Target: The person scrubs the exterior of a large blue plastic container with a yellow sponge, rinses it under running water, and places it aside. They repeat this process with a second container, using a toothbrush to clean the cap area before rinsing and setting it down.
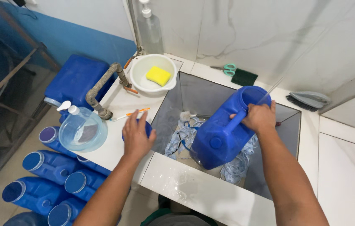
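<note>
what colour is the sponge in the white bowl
Yellow: the sponge lies in the white bowl, clearest in the head view.
</note>
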